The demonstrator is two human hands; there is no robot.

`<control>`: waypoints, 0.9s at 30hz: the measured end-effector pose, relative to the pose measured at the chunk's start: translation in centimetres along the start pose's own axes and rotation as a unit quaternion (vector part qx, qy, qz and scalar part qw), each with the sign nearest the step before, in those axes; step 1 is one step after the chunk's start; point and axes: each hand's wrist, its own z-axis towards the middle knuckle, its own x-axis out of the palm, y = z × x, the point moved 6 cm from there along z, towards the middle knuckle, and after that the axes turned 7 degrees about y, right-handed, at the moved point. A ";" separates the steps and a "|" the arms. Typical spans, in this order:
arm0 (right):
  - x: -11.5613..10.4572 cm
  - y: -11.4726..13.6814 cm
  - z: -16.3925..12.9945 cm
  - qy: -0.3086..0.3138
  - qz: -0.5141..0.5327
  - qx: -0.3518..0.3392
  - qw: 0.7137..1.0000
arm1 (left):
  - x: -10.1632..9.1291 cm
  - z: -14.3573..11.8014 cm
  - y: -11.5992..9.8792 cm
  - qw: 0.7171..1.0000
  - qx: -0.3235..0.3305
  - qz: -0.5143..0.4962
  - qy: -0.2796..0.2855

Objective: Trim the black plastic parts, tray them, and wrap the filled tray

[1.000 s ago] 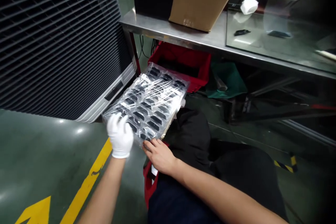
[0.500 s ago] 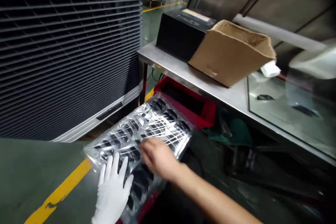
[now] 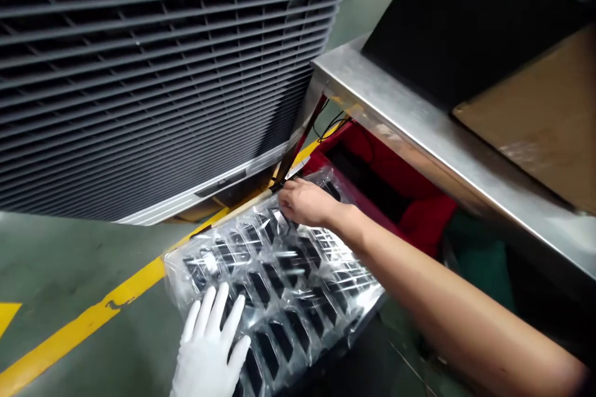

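The left hand (image 3: 209, 347) in a white glove lies flat and open on the wrapped tray (image 3: 274, 279), while the bare right hand (image 3: 305, 201) seems to pinch its far edge.

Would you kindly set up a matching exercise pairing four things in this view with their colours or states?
Things:
1. left hand
2. right hand
3. bin
4. tray

States:
a. red, under the steel table
b. bare, at the tray's far end
c. wrapped in clear plastic, holding dark parts
d. white-gloved, fingers spread on the tray's near end

Pairs: 1-d, 2-b, 3-a, 4-c
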 end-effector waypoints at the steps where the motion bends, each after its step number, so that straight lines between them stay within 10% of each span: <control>1: -0.1 -0.2 0.0 -0.007 0.002 -0.003 1.000 | 0.0 0.0 0.0 1.000 0.000 0.000 -0.001; 15: -0.9 -0.2 0.0 0.022 0.025 -0.068 0.997 | 0.2 0.1 0.1 1.000 0.000 -0.013 -0.013; 27: -2.2 0.0 1.0 0.110 -0.014 0.012 0.994 | 0.5 0.0 0.1 0.999 -0.006 -0.025 -0.030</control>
